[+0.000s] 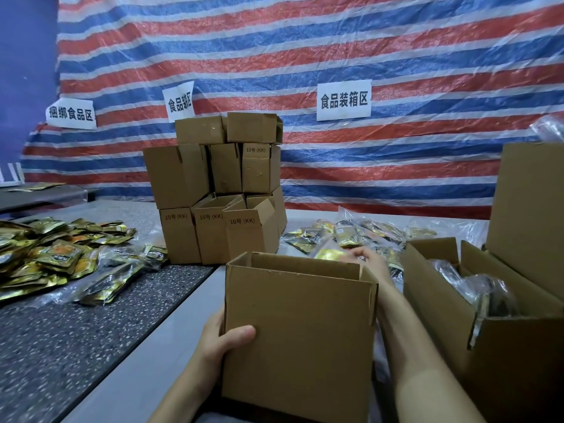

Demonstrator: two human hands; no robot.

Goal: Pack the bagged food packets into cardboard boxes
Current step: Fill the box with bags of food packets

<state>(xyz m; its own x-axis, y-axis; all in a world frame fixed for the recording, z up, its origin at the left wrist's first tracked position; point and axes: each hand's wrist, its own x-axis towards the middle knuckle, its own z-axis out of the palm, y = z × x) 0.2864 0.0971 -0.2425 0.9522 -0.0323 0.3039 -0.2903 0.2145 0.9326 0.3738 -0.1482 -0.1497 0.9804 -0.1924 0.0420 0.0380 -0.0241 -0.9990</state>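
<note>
The left hand (219, 340) grips the open cardboard box (300, 331) at six o'clock. At one o'clock, the blurred right hand (370, 259) is among bagged packets (345, 236) behind it; whether it grasps anything is unclear.

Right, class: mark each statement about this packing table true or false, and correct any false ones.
1. The left hand grips the side of the open brown cardboard box nearest the camera. True.
2. The right hand lies on the gold packets at far left. False: it is by that box's far right corner, near the clear-bagged food packets.
3. The loose gold foil packets lie on the dark speckled tabletop. True.
4. The large brown cardboard box at right is empty. False: crinkled clear bags of packets sit inside it.
</note>
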